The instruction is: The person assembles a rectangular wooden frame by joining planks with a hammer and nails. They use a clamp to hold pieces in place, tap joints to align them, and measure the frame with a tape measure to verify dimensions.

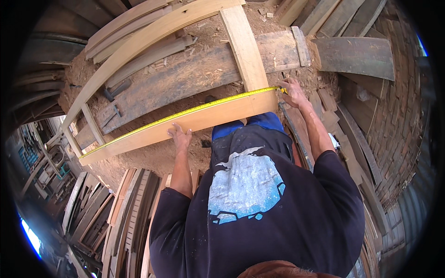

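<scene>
A yellow tape measure (pixel 194 109) stretches along the upper edge of a pale wooden frame's near rail (pixel 204 119), from the rail's left end to its right end. At that right end my right hand (pixel 294 94) is closed on the tape measure's body, which is mostly hidden by my fingers. My left hand (pixel 180 135) touches the rail's lower edge left of its middle, fingers spread and pointing up. The frame also has a wide right upright (pixel 242 46), a long curved far rail (pixel 153 30) and short crosspieces at the left.
Beyond the rail lies a worn plank bench (pixel 185 76) with two hammer-like tools (pixel 117 90) at its left. Wood shavings cover the ground. Stacked boards (pixel 127 217) stand at lower left; curved boards (pixel 354 58) lean at right, near a brick wall (pixel 401 88).
</scene>
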A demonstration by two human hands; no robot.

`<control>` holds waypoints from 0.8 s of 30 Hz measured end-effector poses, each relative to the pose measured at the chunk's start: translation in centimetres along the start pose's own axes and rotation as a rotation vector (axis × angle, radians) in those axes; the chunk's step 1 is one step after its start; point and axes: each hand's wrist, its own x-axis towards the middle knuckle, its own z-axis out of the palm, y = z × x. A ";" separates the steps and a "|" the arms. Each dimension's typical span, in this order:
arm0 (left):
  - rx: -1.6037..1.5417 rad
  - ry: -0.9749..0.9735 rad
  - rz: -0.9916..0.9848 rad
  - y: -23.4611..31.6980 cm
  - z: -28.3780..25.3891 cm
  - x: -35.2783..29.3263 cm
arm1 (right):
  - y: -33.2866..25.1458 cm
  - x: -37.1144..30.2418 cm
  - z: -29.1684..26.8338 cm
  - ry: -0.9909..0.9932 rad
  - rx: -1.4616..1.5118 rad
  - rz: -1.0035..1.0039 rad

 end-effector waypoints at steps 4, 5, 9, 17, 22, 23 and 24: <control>0.007 -0.019 -0.017 0.0 -0.1 0.1 | -0.2 0.1 -0.2 -0.036 -0.007 0.042; 0.005 -0.022 -0.018 0.1 -0.2 0.1 | -0.2 0.1 -0.2 -0.038 -0.006 0.046; 0.002 -0.024 -0.017 0.2 -0.3 0.1 | 0.1 0.2 0.0 -0.032 -0.009 0.055; 0.020 0.009 0.027 -0.7 0.3 0.6 | 0.0 0.5 0.2 -0.055 -0.016 0.055; 0.005 -0.021 0.035 -0.2 -0.3 0.5 | -0.3 0.5 0.1 -0.037 -0.004 0.063; 0.009 -0.029 0.048 -0.4 -0.4 0.7 | -0.3 0.6 0.1 -0.025 -0.004 0.065; 0.013 -0.038 0.061 -0.6 -0.4 0.9 | -0.3 0.6 0.1 -0.014 -0.004 0.067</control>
